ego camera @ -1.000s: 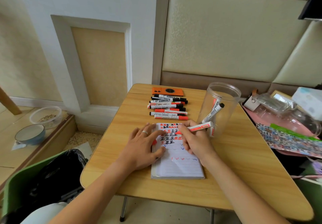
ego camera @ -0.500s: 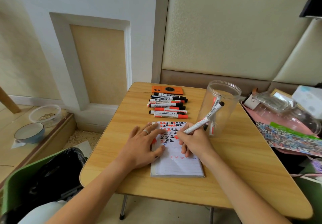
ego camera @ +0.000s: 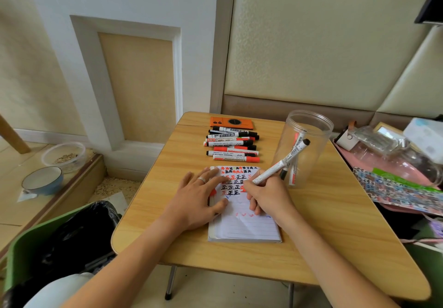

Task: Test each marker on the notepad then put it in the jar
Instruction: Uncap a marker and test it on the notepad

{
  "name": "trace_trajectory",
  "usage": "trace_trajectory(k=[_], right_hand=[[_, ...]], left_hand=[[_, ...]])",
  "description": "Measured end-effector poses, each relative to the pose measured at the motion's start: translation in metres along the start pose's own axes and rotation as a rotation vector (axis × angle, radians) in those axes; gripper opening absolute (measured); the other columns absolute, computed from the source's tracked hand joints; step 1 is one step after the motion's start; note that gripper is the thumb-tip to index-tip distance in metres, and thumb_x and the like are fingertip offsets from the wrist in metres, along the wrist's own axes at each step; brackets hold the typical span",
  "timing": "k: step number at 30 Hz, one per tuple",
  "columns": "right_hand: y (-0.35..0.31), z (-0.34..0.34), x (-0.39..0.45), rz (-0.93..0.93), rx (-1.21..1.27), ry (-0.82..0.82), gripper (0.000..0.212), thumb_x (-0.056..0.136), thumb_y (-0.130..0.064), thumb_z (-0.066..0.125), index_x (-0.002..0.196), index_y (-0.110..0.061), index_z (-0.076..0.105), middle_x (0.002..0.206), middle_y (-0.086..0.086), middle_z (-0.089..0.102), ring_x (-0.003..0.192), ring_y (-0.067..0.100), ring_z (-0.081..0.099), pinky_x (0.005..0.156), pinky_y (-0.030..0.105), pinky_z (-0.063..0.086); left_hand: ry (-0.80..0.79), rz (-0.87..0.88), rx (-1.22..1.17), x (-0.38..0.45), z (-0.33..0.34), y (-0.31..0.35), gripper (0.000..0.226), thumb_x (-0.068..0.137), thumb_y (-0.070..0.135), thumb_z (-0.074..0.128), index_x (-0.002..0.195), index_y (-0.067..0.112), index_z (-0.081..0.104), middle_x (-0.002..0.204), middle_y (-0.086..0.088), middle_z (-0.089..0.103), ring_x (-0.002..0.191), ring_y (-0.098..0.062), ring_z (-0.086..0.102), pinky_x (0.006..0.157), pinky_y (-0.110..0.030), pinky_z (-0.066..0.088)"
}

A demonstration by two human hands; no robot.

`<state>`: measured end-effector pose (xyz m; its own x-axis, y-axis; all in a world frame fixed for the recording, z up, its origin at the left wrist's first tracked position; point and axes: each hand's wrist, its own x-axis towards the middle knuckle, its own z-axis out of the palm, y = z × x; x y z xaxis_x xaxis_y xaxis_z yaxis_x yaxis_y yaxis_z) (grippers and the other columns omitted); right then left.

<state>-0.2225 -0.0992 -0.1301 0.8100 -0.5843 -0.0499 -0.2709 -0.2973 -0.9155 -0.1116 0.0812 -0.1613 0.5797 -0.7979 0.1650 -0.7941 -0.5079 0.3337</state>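
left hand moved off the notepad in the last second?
No. The left hand lies flat on the notepad's left edge with a red cap under it, as before; only the right hand's marker swung.

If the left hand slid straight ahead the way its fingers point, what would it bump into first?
Probably the row of markers beyond the notepad; the left hand lies flat on the page pointing toward them, though depth is unclear.

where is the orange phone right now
In the head view, the flat orange phone lies at the wooden table's far edge, just behind the row of markers.
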Motion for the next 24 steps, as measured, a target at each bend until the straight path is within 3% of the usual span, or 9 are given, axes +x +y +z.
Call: trace_trajectory(k=[15,24], right_hand=[[-0.009,-0.001,-0.009,-0.011,-0.038,-0.007,0.018,0.093,-0.012,0.063,0.076,-0.007,0.059,0.054,0.007,0.062,0.039,0.017,0.056,0.039,0.022,0.041],[-0.008,0.0,-0.01,0.016,0.0,0.031,0.019,0.092,-0.014,0.064,0.076,-0.006,0.061,0.056,0.011,0.064,0.043,0.021,0.057,0.04,0.023,0.042]], left_hand=[[0.018,0.003,-0.007,0.0,0.003,-0.002,0.069,0.088,0.073,0.023,0.151,0.047,0.031,0.166,0.015,0.021,0.154,-0.003,0.005,0.126,-0.044,0.001],[0.01,0.0,-0.002,0.0,0.002,-0.001,0.071,0.086,0.074,0.02,0.152,0.047,0.03,0.166,0.015,0.02,0.154,-0.003,0.004,0.126,-0.045,0.001]])
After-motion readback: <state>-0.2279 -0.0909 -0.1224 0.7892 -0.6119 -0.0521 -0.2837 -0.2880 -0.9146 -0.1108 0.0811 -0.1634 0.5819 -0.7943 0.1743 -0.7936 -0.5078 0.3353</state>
